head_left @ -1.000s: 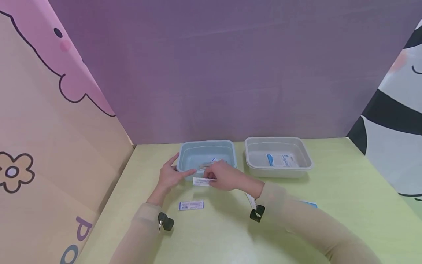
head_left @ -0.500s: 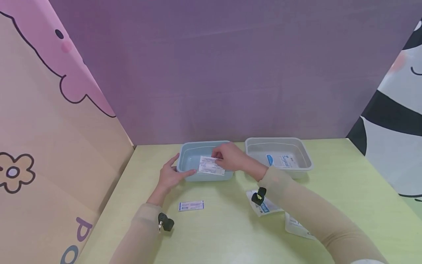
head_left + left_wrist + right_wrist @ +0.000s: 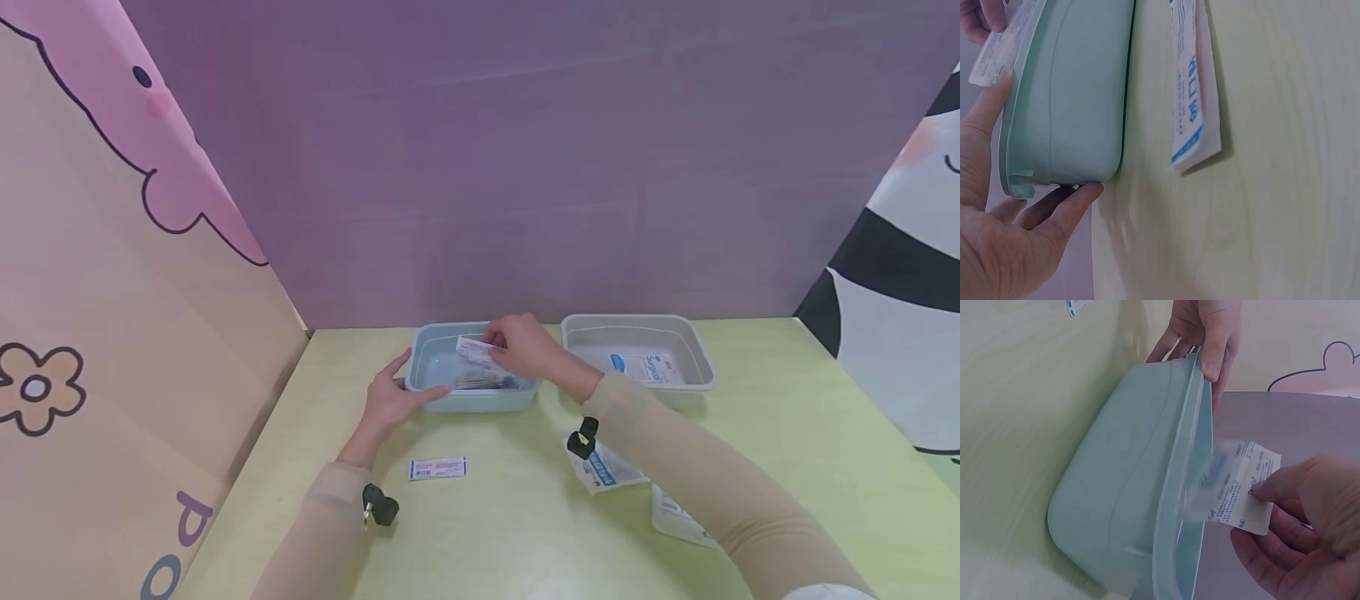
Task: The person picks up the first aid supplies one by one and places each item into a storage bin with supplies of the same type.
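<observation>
My left hand [image 3: 390,406] grips the left end of a light blue plastic basin [image 3: 476,402], with the thumb over its front rim and the other fingers along the end wall. Above the basin's right half, my right hand [image 3: 525,346] pinches a white printed paper sachet [image 3: 1250,490] between thumb and fingers. The sachet slants down past the rim into the basin. Below it, thin sticks in a clear wrapper [image 3: 483,381] lie inside the basin. A narrow white packet with blue ends [image 3: 437,468] lies flat on the table in front of the basin.
Right of the blue basin stands a pale grey basin [image 3: 705,386] holding a packet marked "Surgical" [image 3: 647,367]. Two more white packets, one with blue print [image 3: 603,471] and one plainer [image 3: 675,518], lie under my right forearm. A purple wall [image 3: 480,167] closes off the back.
My right hand has lifted from the basin's front edge to above its inside, carrying the sachet, which now tilts down into the basin. My left hand keeps its hold on the basin.
</observation>
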Motion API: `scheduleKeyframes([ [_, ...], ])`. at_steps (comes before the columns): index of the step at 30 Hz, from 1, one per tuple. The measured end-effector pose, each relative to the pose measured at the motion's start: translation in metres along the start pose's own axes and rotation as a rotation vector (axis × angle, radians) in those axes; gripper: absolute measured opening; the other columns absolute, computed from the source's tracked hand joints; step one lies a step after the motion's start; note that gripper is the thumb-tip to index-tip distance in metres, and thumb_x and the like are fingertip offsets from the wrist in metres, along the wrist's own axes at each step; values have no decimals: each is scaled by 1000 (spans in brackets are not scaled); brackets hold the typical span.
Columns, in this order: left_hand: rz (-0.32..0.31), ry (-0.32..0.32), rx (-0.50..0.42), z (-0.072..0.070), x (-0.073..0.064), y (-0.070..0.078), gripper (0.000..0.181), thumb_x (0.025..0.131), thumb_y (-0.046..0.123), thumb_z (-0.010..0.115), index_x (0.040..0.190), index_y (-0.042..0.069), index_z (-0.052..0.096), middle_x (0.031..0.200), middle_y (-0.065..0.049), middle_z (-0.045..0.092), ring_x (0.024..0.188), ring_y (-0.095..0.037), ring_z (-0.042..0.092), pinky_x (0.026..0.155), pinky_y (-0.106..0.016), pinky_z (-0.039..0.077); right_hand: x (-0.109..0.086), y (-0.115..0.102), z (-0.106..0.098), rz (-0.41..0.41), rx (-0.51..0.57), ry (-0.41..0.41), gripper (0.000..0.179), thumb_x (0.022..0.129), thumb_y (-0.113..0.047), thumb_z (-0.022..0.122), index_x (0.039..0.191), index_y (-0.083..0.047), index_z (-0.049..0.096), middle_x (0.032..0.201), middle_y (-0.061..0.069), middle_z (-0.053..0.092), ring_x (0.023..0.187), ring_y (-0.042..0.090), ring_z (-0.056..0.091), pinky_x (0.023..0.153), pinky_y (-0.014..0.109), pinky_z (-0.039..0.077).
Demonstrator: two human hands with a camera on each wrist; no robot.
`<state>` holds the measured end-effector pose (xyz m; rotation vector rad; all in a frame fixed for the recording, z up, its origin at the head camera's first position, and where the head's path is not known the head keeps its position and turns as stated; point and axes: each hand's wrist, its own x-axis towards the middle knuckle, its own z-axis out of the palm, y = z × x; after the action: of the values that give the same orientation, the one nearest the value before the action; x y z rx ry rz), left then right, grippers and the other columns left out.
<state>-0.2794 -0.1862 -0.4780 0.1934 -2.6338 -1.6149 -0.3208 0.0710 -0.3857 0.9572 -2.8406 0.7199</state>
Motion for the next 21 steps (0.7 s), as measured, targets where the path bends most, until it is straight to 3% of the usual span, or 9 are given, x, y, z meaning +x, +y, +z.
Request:
scheduleKeyframes([
  [14,13,-2,-19,4,2,-1,108,77,40,97,166,18,39,147,-28,62,131,-39,67,92,-42,63,3,13,9,39,-75,9,11,99,-11,70,104,-6,79,95,7,80,87,21,73,86,40,60],
  [21,16,2,-23,6,2,-1,107,77,39,97,166,18,39,146,-28,63,129,-39,68,89,-39,62,5,22,15,14,-101,5,9,97,-8,70,99,-5,79,96,9,82,89,23,77,86,40,61],
])
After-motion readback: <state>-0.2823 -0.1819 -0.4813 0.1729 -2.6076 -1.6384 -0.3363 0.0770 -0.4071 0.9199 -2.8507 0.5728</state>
